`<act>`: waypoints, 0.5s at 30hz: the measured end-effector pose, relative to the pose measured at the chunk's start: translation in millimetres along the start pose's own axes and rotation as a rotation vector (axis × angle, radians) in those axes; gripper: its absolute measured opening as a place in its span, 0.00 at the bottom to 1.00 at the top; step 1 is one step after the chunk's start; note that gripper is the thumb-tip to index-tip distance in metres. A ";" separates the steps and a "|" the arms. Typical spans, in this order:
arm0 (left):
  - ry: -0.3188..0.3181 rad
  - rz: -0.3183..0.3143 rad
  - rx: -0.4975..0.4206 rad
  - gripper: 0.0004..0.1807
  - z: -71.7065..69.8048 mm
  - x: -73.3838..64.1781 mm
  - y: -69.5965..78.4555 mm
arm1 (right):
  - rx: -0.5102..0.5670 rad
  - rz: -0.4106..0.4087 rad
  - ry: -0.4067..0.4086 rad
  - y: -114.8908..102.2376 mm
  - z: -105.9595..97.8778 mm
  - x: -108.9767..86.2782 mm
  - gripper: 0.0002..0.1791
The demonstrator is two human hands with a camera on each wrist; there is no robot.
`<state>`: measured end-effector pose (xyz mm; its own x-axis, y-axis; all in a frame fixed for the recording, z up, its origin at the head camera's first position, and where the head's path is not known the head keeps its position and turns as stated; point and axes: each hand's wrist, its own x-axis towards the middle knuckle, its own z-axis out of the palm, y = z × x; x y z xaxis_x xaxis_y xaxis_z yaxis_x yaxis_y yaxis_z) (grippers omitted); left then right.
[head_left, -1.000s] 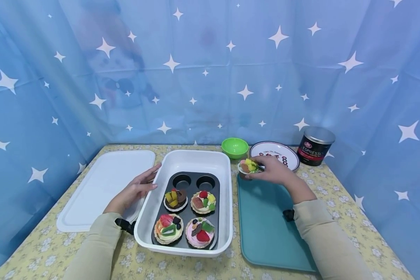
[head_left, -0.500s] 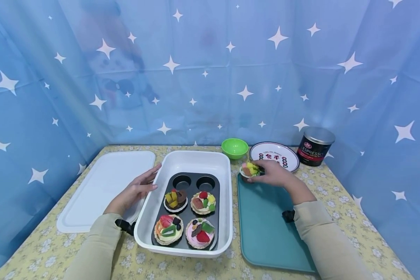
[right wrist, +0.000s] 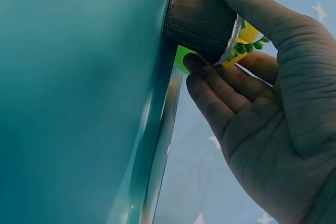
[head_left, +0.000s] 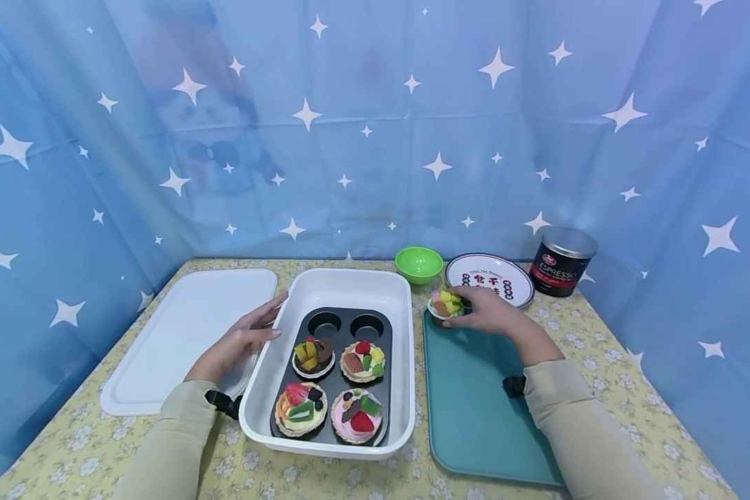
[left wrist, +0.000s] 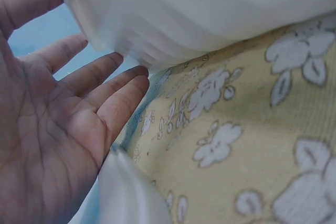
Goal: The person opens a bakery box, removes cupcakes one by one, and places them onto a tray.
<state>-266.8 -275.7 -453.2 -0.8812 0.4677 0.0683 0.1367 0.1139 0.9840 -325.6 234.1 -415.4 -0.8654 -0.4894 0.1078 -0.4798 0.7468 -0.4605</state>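
Note:
In the head view my right hand holds a cupcake at the back left corner of the teal board. The right wrist view shows its brown cup with the base right at the board, thumb on one side and fingers on the other. Yellow and green toppings poke out past the pale rim. My left hand lies along the left side of the white tub, fingers extended; in the left wrist view they reach the tub's outer wall.
Inside the tub sits a dark muffin pan with several fruit tarts and two bare cups at the back. A white board lies left. Behind stand a green bowl, a printed plate and an espresso tin.
My right hand has lowered the cupcake slightly forward and to the right onto the board's corner, then stays there. The left hand keeps its place at the tub.

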 end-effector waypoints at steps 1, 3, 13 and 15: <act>0.000 0.000 -0.002 0.43 -0.1 -0.1 -0.1 | 0.002 0.002 -0.001 -0.3 -0.2 0.0 0.36; -0.001 0.000 -0.004 0.43 -0.3 -0.1 -0.2 | 0.003 0.003 -0.003 -1.0 -0.8 -0.5 0.37; 0.007 -0.007 0.007 0.43 -0.3 0.9 -0.4 | -0.001 0.005 -0.009 -2.2 -1.2 -1.7 0.40; 0.007 -0.008 0.004 0.43 0.1 1.0 -0.2 | -0.005 0.000 -0.009 -1.7 -1.4 -1.6 0.40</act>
<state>-267.7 -275.1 -453.3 -0.8857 0.4603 0.0614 0.1310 0.1209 0.9840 -323.5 234.2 -413.5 -0.8641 -0.4935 0.0995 -0.4803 0.7491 -0.4562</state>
